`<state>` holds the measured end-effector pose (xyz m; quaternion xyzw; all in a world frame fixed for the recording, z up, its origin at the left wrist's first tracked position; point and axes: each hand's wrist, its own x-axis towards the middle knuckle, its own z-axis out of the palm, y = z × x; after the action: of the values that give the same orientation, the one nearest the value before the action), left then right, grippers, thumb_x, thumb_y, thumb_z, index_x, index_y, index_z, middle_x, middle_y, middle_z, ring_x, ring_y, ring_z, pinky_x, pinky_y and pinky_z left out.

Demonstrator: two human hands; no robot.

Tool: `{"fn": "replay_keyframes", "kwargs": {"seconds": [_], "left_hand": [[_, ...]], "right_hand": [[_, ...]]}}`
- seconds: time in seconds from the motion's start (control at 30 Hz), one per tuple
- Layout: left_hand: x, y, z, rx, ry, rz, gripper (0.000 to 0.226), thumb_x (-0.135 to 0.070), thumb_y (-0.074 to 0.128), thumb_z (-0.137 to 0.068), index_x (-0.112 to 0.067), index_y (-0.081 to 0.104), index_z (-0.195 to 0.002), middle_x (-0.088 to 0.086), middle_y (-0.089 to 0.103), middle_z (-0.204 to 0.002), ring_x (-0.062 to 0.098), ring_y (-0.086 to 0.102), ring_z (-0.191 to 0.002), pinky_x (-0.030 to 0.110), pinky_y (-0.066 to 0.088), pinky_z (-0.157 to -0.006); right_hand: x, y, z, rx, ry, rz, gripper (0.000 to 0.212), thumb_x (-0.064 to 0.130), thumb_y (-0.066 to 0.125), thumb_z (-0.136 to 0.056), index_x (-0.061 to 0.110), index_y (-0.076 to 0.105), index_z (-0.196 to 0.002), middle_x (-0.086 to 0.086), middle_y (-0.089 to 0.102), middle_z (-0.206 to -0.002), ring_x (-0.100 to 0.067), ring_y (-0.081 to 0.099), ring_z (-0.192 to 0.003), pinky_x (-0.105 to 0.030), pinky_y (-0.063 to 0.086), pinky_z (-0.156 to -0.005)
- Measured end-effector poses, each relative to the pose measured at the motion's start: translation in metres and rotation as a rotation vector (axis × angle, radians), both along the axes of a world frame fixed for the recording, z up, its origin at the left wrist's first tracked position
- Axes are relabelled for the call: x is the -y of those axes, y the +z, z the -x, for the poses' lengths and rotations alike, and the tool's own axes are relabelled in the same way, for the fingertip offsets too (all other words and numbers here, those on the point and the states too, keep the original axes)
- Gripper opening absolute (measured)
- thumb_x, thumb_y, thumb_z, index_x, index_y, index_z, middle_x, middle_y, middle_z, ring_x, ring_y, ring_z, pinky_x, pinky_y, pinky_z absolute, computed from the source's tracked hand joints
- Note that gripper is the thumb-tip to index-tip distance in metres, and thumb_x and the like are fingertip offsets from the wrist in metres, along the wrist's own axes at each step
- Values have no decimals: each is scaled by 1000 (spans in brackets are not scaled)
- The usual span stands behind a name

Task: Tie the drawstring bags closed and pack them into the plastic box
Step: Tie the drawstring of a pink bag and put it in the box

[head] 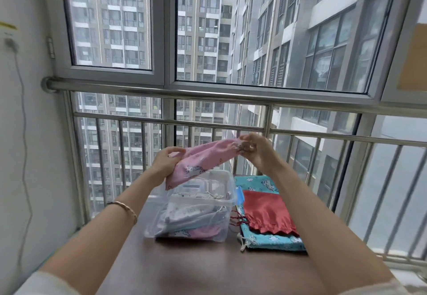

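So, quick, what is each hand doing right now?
Left hand: grips one end of the pink bag.
Right hand: pinches the other, gathered end of the same bag.

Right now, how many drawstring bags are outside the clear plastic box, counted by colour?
Pink printed fabric drawstring bag, held up in the air: 1
Red satin drawstring bag, lying flat: 1
Turquoise printed fabric drawstring bag, under the red one: 1 visible
Total: 3
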<state>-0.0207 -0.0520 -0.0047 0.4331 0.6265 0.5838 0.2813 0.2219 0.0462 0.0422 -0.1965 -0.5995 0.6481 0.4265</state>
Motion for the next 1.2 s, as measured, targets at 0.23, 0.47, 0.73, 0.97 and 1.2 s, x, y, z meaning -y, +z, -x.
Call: {"fn": "replay_keyframes", "kwargs": {"seconds": [0.23, 0.47, 0.73, 0.97, 1.2], "left_hand": [[-18, -33, 42, -587, 150, 208, 22, -12, 54, -95, -14, 70, -110, 2, 64, -119, 10, 60, -77, 21, 53, -61], [-31, -62, 59, -942, 49, 521, 16, -8, 59, -90, -14, 73, -85, 8, 72, -103, 14, 59, -74, 25, 55, -76], [-40, -50, 14, -1132, -177, 774, 53, -25, 61, -91, -17, 44, -141, 6, 50, -140, 23, 53, -121, 30, 45, -97], [-43, -39, -24, -880, -489, 1167, 58, -36, 47, -98, -13, 30, -148, 7, 45, -124, 15, 57, -86, 25, 50, -63], [-50, -44, -16, -746, -425, 1218, 60, -36, 51, -95, -13, 28, -146, 3, 54, -101, 10, 56, -82, 23, 51, -66]], "right_hand": [[-26, -49, 48, 517, -89, -200, 12, -11, 62, -80, -2, 62, -88, -13, 63, -93, -19, 63, -81, -20, 55, -66], [-44, -84, 83, 1041, 2, -460, 13, -3, 57, -84, -6, 68, -90, -22, 68, -105, -18, 59, -81, -31, 54, -77], [-31, -88, 120, 1333, -48, -907, 25, 12, 50, -89, 5, 72, -98, -8, 71, -101, -21, 66, -92, -35, 57, -85], [-19, -101, 118, 1652, 351, -420, 58, 41, 22, -102, 10, 25, -151, -15, 28, -156, -30, 32, -140, -44, 31, -113], [-16, -106, 112, 1589, 312, -343, 69, 54, 20, -100, 11, 12, -154, -15, 14, -160, -33, 20, -146, -45, 23, -118]]}}
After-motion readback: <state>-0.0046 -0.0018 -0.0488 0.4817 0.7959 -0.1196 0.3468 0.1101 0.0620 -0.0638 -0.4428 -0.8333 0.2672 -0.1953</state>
